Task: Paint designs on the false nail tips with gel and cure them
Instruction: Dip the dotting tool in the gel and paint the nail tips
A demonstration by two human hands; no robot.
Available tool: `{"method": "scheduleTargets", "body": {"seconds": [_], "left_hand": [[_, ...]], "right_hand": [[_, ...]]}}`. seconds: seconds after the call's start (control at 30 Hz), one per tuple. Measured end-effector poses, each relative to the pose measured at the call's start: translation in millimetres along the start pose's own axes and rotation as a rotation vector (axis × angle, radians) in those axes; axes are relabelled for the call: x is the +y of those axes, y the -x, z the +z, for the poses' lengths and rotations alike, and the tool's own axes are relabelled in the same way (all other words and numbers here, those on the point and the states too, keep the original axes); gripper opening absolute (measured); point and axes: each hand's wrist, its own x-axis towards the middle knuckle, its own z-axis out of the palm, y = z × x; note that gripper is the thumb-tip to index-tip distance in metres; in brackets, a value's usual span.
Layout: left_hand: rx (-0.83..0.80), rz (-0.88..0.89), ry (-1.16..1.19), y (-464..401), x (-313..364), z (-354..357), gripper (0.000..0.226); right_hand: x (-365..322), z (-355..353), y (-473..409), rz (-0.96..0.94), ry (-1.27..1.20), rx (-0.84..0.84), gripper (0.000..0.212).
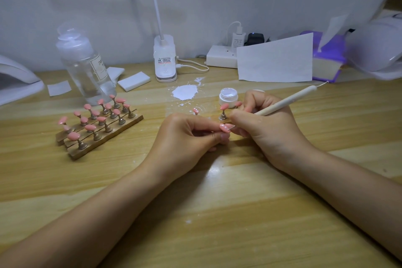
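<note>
My left hand (187,137) pinches a pink false nail tip (225,127) with small white dots, held just above the wooden table. My right hand (264,128) grips a cream dotting pen (287,100), its working end down at that tip and its shaft slanting up to the right. Behind my fingers stand a pink tip on a metal stand (223,111) and another small one (195,111). An open white gel jar (228,97) sits just behind them. To the left, a wooden holder (104,135) carries several pink tips on stands.
A white splash of gel (185,92) lies on the table (217,202) behind the hands. At the back are a clear bottle (84,65), a white clip lamp base (165,59), white pads (133,81), a paper sheet (275,60), and curing lamps at far left (15,80) and far right (378,48).
</note>
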Motion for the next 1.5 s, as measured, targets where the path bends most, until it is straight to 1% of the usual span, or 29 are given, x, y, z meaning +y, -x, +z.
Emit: {"method": "scheduleTargets", "body": {"seconds": [0.13, 0.3, 0.5, 0.73, 0.93, 1.07, 1.2, 1.3, 1.4, 1.5], "left_hand": [[-0.004, -0.001, 0.007, 0.3, 0.2, 0.1, 0.02], [-0.006, 0.003, -0.006, 0.1, -0.9, -0.1, 0.021], [-0.006, 0.009, -0.002, -0.4, -1.7, 0.3, 0.021], [-0.003, 0.011, -0.001, -0.5, -2.0, 0.5, 0.021], [-0.009, 0.006, -0.005, -0.1, -1.6, 0.4, 0.02], [-0.011, 0.007, 0.003, 0.1, -1.3, 0.4, 0.022], [-0.017, 0.009, -0.001, -0.2, -1.1, 0.8, 0.019], [-0.002, -0.004, 0.011, -0.4, -1.5, 1.0, 0.021], [0.007, -0.008, -0.008, -0.4, -1.7, 1.3, 0.023], [0.015, -0.008, -0.048, -0.7, -2.2, 1.9, 0.023]], "right_hand": [[0.0, -0.6, -0.4, 0.002, -0.004, 0.001, 0.046], [0.3, -0.4, -0.1, -0.003, -0.008, -0.002, 0.049], [0.9, -0.7, -0.6, -0.007, 0.013, -0.002, 0.044], [1.8, -0.9, -0.8, -0.011, 0.007, -0.002, 0.044], [2.4, -1.0, -1.2, -0.028, 0.022, 0.0, 0.049], [2.6, -0.6, -1.8, -0.026, 0.019, 0.017, 0.045], [-1.2, 0.6, 1.4, -0.03, -0.004, 0.078, 0.046], [-10.7, -0.4, 1.8, -0.116, -0.041, 0.179, 0.042], [-27.2, -7.7, -8.4, -0.203, 0.044, 0.27, 0.042], [-40.1, -19.9, -29.1, -0.177, 0.263, 0.258, 0.039]]}}
